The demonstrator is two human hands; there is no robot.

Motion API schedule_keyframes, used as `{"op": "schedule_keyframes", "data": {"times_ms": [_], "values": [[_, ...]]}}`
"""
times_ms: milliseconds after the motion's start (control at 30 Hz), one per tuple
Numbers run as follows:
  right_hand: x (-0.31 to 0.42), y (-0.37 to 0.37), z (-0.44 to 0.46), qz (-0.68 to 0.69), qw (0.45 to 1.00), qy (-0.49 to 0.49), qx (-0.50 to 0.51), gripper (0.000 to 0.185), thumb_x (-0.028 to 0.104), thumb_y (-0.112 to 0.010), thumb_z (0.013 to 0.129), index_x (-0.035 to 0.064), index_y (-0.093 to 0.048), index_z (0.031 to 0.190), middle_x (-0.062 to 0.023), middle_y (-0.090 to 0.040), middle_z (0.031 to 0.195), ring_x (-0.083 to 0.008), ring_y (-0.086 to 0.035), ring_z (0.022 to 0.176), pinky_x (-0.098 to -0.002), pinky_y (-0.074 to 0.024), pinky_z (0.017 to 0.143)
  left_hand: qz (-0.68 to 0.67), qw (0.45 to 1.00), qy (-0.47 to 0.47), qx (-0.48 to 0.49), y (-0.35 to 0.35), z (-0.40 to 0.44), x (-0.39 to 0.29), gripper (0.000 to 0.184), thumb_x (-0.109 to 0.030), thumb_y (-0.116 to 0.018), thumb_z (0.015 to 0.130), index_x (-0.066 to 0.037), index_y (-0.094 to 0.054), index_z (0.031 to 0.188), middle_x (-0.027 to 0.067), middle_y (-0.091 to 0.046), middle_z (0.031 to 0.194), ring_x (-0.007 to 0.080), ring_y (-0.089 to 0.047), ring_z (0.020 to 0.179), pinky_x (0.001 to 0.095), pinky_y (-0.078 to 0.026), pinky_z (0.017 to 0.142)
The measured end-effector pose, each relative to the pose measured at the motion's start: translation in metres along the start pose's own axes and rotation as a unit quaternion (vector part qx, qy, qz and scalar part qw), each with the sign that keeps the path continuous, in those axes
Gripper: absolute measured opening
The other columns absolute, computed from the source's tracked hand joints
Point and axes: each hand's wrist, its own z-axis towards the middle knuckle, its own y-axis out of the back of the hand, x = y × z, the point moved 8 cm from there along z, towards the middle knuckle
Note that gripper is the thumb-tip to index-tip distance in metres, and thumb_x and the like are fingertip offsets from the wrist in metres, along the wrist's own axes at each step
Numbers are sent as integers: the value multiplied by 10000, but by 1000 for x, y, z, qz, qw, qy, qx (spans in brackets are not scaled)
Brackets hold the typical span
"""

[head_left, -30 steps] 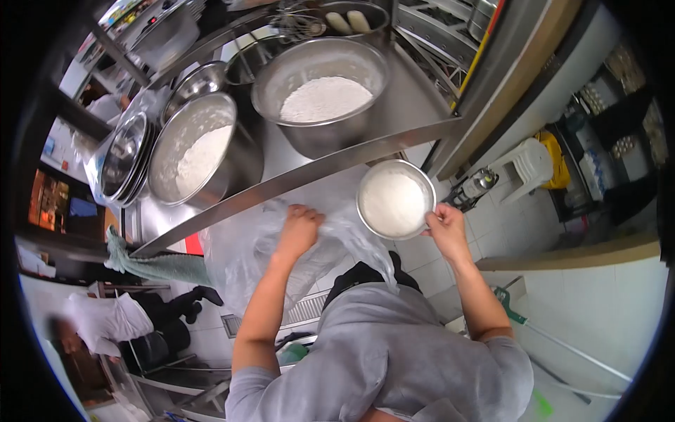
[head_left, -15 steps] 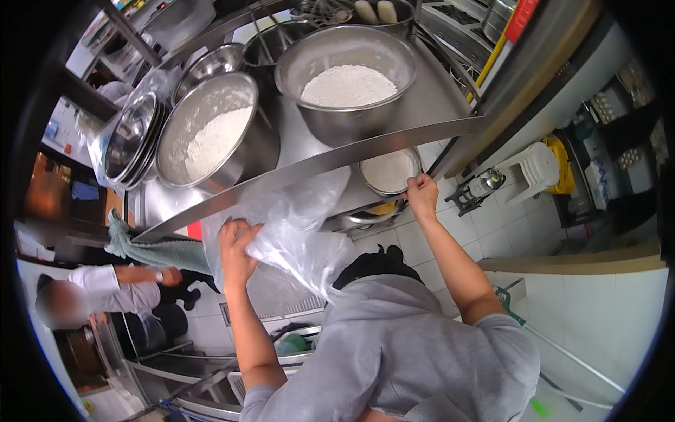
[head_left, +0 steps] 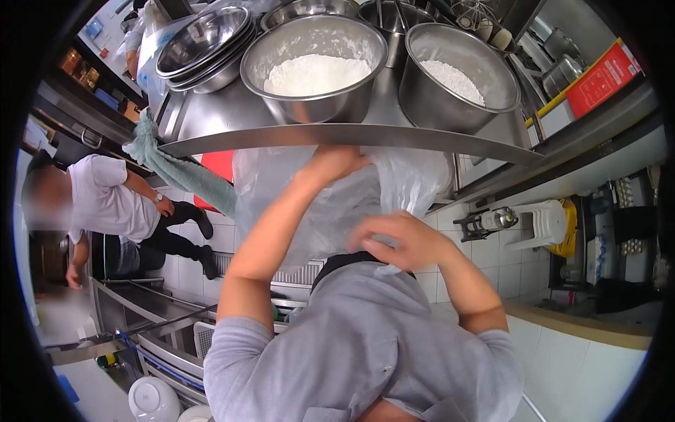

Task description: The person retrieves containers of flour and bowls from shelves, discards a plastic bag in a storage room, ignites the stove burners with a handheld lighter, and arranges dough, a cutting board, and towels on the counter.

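A large, crumpled clear plastic bag (head_left: 302, 204) hangs below the front edge of the metal counter, in front of my body. My left hand (head_left: 337, 163) reaches in at the top of the plastic, just under the counter edge. Its thumb points right, and the edge and plastic hide most of its fingers. To the right and nearer my waist is my right hand (head_left: 404, 243), slightly blurred. Its thumb and fingers are apart, beside the plastic, with nothing visible between them.
On the counter (head_left: 211, 116) stand two deep steel pots of white powder, a left pot (head_left: 316, 109) and a right pot (head_left: 450, 112). Stacked steel bowls (head_left: 204, 53) sit left. A green towel (head_left: 183, 169) hangs at the corner. A person (head_left: 105, 190) stands left; a white stool (head_left: 541, 225) right.
My right hand has left the rim of a powder-filled bowl below the counter and moved left; that bowl no longer shows. My left hand has moved right and up. The view has shifted.
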Motion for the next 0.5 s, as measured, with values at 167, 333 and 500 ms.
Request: {"op": "schedule_keyframes", "data": {"times_ms": [167,333,500], "values": [[-152,42,56,-361,919,-30,-156,329,229,-571,931,-11,-602,1154,-204,-694,927,-364,-689,856,-461,-531,800,17,998,63,17,9,-31,8,380,-298,-779,786,-17,-659,1011,163,-645,1086,361,-589,1039,470,-452,888],[-150,76,95,-289,915,-234,-155,306,233,-580,926,-8,-631,1107,-222,-691,952,-412,-658,926,-467,-523,814,169,970,-106,-135,-29,-99,43,498,-240,-778,757,-103,-602,1202,124,-530,1316,385,-518,1160,537,-382,989],[-169,53,135,-395,906,-21,-148,299,246,-609,906,6,-632,1083,-223,-686,1040,-414,-662,931,-478,-522,789,327,923,66,-191,34,-106,82,553,-140,-712,754,-121,-566,1287,147,-511,1347,412,-466,1237,586,-295,1093]]}}
